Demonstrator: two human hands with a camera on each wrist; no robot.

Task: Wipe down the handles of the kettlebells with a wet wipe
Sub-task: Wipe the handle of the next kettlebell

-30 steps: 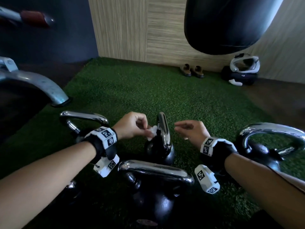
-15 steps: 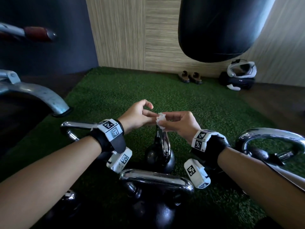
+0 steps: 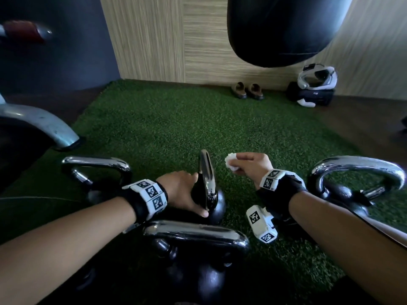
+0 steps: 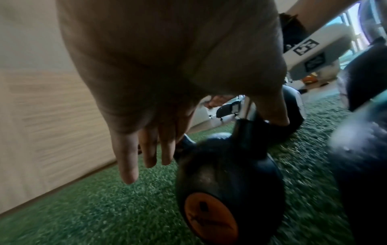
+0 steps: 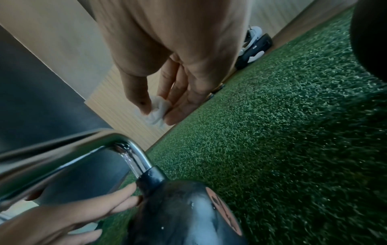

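Several black kettlebells with chrome handles stand on green turf point(image 3: 176, 128). The small middle kettlebell point(image 3: 217, 208) has its handle point(image 3: 207, 172) edge-on to me. My left hand point(image 3: 185, 191) rests against it, thumb on the ball, and in the left wrist view its fingers point(image 4: 127, 165) hang straight beside the kettlebell point(image 4: 228, 174). My right hand point(image 3: 248, 166) hovers just right of that handle and pinches a crumpled white wet wipe point(image 3: 231, 162). In the right wrist view the wipe point(image 5: 157, 111) sits between thumb and fingertips, above the handle point(image 5: 134, 157).
Other kettlebell handles stand at the left point(image 3: 97, 162), close in front point(image 3: 193, 232) and at the right point(image 3: 356, 166). A black punching bag point(image 3: 282, 29) hangs above. Slippers point(image 3: 246, 91) and a headset on a bag point(image 3: 312, 89) lie by the wall. A metal machine leg point(image 3: 44, 124) stands left.
The wipe passed from my left hand to my right above the middle handle. My left hand then dropped onto the small kettlebell, and my right hand drew back right with the wipe.
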